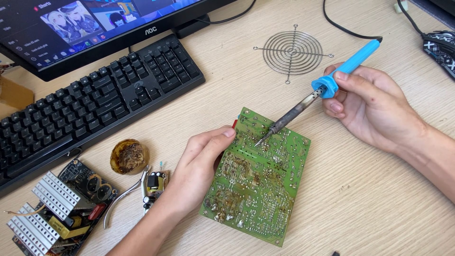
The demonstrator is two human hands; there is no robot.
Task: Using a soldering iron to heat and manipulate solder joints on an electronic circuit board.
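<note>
A green circuit board [265, 189] lies solder side up on the wooden desk [360, 199]. My left hand [201, 163] grips its left edge, thumb resting on the upper corner. My right hand [367, 106] holds a soldering iron with a blue handle [348, 64]. Its dark metal tip [261, 140] touches the board near the upper middle, just right of my left thumb.
A black keyboard [95, 102] and a monitor [85, 28] stand at the back left. A round tin of flux [129, 157], pliers [124, 194], a small board [155, 184] and a second board with heat sinks [57, 208] lie at the left. A wire fan guard [292, 52] and a mouse [441, 47] sit behind.
</note>
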